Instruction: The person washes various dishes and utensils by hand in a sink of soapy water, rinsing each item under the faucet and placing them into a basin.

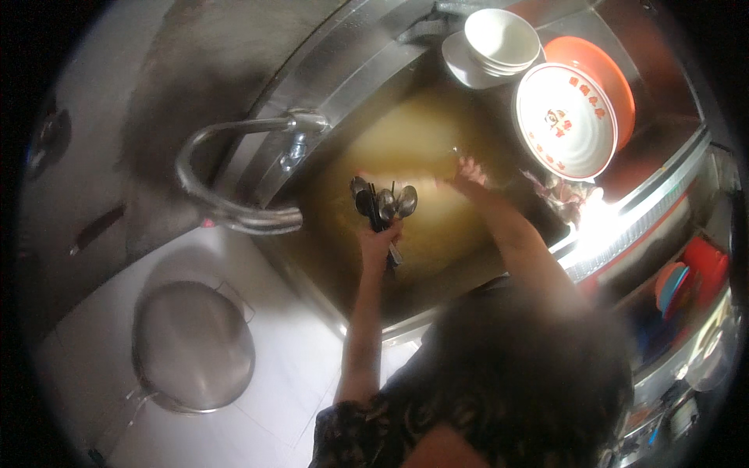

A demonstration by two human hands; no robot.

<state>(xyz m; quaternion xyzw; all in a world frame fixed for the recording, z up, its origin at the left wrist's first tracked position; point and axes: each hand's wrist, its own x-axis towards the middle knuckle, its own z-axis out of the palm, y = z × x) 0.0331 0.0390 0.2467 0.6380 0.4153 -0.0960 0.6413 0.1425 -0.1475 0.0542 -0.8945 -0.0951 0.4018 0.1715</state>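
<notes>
My left hand is closed around a bunch of metal spoons, bowls pointing away from me. Dark slender utensils, possibly chopsticks, are in the same bunch. It is held over cloudy yellowish water in a stainless-steel sink. To the right of the spoons, my right hand is at the water, fingers curled and partly blurred. Whether it grips anything cannot be made out. A pale blurred streak runs between the two hands, and a small bright glint shows just beyond the right one.
A curved metal faucet reaches over the sink's left side. White bowls, a white bowl with red markings and an orange basin stand at the far right. A large round metal pan rests lower left, on white tiles.
</notes>
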